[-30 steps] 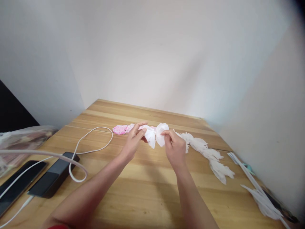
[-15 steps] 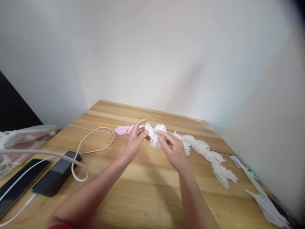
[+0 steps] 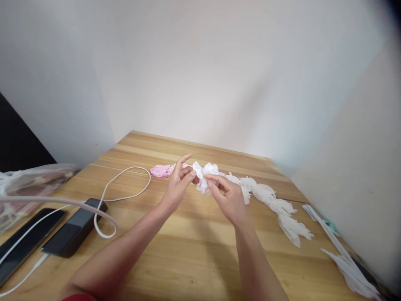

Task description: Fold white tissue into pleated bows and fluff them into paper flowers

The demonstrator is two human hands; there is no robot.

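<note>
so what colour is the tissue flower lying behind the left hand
Pink tissue flower, mottled with white, in the head view.

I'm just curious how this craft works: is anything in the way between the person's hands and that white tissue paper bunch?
Nothing visible is. The left hand and right hand both already pinch the white tissue bunch above the wooden table. The white cable lies off to the left, apart from them.

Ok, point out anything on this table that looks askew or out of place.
Nothing looks damaged or spilled. Both hands, left hand and right hand, pinch a crumpled white tissue piece. The white cable loops loosely across the table.
</note>
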